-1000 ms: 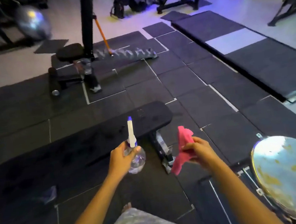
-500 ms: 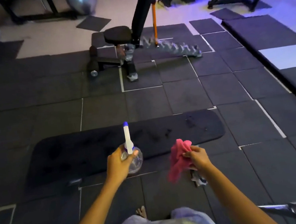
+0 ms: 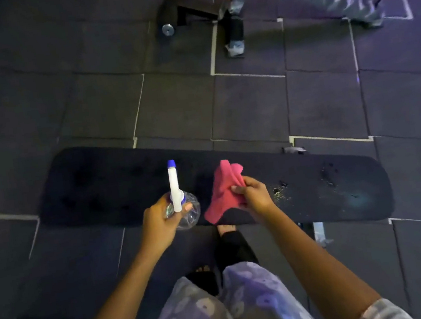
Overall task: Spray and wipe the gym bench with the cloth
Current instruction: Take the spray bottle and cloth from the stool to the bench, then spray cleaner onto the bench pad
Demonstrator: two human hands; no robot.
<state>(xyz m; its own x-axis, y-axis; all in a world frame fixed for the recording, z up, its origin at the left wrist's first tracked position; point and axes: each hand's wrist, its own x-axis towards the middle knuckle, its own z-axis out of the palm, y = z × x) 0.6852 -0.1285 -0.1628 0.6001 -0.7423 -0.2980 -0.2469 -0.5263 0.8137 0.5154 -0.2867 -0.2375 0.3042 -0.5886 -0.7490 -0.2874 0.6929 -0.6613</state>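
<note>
Left hand [image 3: 160,221] wrapped round the spray bottle [image 3: 180,203], right hand [image 3: 254,196] pinching the pink cloth [image 3: 222,189]: I'd mist the black bench pad [image 3: 328,192] evenly, nozzle aimed 12 o'clock, then wipe.

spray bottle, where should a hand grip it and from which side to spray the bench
Grip the spray bottle at its neck, just under the white nozzle stem, coming from the near side as the left hand does. The round clear body is wide and slippery; the narrow neck fits the fingers, and the blue tip already points at the bench.
</note>
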